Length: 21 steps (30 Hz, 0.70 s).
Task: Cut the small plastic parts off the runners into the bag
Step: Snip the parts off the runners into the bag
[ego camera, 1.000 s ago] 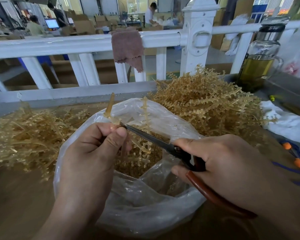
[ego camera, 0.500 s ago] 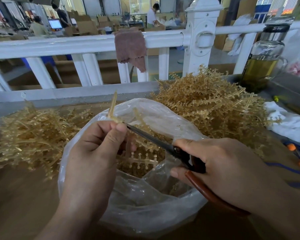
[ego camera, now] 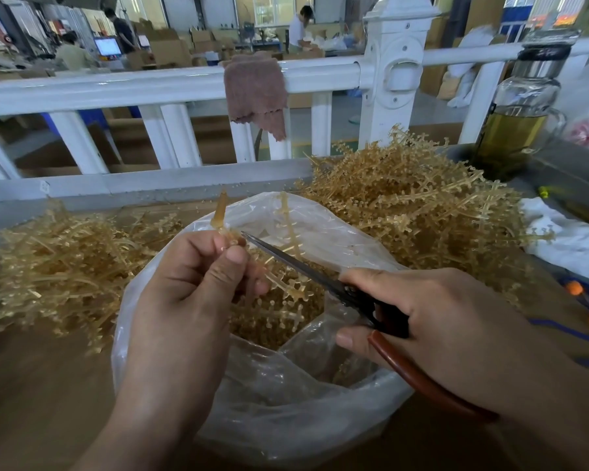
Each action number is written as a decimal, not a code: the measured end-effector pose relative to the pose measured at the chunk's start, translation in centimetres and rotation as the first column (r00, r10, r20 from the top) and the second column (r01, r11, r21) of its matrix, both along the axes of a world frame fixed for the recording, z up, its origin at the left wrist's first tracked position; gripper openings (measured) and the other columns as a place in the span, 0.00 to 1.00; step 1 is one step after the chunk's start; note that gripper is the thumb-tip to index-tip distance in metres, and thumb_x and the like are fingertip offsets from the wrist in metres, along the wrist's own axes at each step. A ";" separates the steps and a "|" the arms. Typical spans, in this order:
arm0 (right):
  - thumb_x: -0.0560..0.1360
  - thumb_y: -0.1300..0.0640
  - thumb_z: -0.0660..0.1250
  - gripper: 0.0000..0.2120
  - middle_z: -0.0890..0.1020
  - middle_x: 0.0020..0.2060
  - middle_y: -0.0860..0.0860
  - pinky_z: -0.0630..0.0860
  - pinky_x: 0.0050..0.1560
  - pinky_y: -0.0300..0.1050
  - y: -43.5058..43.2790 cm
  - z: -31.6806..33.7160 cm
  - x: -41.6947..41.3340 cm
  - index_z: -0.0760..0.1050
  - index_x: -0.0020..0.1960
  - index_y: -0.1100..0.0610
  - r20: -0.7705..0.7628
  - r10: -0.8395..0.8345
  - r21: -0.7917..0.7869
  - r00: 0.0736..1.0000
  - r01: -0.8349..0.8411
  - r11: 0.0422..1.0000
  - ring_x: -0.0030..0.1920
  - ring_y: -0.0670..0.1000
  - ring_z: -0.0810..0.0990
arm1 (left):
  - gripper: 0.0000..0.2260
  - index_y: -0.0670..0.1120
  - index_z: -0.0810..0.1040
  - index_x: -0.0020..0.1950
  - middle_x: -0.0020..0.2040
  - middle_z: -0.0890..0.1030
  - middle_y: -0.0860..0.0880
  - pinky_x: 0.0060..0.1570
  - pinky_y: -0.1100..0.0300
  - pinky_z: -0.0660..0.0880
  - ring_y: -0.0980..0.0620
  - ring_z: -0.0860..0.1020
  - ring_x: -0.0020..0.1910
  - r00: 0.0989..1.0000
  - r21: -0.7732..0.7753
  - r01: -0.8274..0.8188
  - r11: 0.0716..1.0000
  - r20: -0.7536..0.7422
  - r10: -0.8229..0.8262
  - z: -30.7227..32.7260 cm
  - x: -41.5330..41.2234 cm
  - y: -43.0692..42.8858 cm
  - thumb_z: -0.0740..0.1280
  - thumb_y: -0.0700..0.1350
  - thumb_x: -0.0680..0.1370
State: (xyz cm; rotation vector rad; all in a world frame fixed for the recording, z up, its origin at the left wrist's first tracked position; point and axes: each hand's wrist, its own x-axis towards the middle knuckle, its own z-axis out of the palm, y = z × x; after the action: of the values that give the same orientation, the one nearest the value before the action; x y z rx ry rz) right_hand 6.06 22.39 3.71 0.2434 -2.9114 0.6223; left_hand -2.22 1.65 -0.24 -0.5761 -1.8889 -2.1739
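Note:
My left hand (ego camera: 191, 280) pinches an amber plastic runner (ego camera: 279, 287) over the mouth of a clear plastic bag (ego camera: 286, 402). The runner's pointed sprue sticks up above my fingers, and its branches with small parts hang into the bag. My right hand (ego camera: 432, 328) grips scissors (ego camera: 306, 266) with red-brown handles. The blades reach left, and their tips lie against the runner just beside my left thumb. Loose amber parts lie in the bottom of the bag.
A tall heap of uncut runners (ego camera: 415, 202) lies behind the bag on the right, a flatter heap (ego camera: 58, 263) on the left. A white fence (ego camera: 170, 86) with a brown cloth (ego camera: 255, 93) borders the bench. A glass bottle (ego camera: 521, 117) and white rag (ego camera: 565, 239) sit at right.
The runner has turned in my left hand, so a long branch now stands up against the bag's far wall. The scissor tips stay at the runner by my thumb.

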 end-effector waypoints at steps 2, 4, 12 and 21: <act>0.69 0.25 0.54 0.30 0.82 0.42 0.40 0.76 0.39 0.40 0.1 -0.1 0.0 0.71 0.63 0.40 0.009 0.003 0.004 1.000 -0.003 1.000 0.42 0.41 0.79 | 0.06 0.57 0.79 0.42 0.37 0.82 0.49 0.46 0.51 0.75 0.50 0.81 0.37 1.000 -0.008 -0.023 1.000 -0.012 0.023 -0.1 0.0 0.0 0.67 0.47 0.78; 0.68 0.24 0.52 0.31 0.82 0.42 0.40 0.77 0.39 0.41 0.1 -0.1 -0.1 0.70 0.63 0.41 0.016 0.012 0.015 1.000 -0.012 1.000 0.42 0.41 0.80 | 0.07 0.57 0.79 0.42 0.37 0.83 0.49 0.46 0.52 0.76 0.50 0.81 0.37 0.999 -0.011 -0.030 0.999 -0.015 0.030 -0.1 0.0 0.0 0.67 0.47 0.78; 0.70 0.27 0.55 0.29 0.81 0.38 0.40 0.75 0.39 0.39 0.1 -0.3 -0.1 0.73 0.62 0.43 0.013 0.024 0.016 1.000 -0.024 1.000 0.40 0.41 0.79 | 0.07 0.54 0.78 0.42 0.35 0.80 0.49 0.48 0.49 0.74 0.48 0.79 0.38 1.000 -0.014 0.008 1.000 -0.022 -0.008 0.0 0.2 0.1 0.67 0.46 0.79; 0.69 0.27 0.55 0.31 0.83 0.43 0.41 0.77 0.39 0.41 0.1 -0.2 0.0 0.74 0.61 0.46 -0.008 0.025 -0.026 1.000 -0.025 0.999 0.43 0.41 0.81 | 0.05 0.54 0.79 0.41 0.35 0.82 0.48 0.47 0.52 0.76 0.50 0.81 0.37 1.000 -0.011 -0.019 1.000 0.000 0.019 0.2 0.6 0.4 0.67 0.47 0.77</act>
State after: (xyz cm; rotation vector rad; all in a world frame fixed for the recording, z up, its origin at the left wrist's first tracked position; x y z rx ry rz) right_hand 6.02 22.51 3.47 0.2784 -2.8953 0.6611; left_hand -1.63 2.05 -0.05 -0.5578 -1.9002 -2.1527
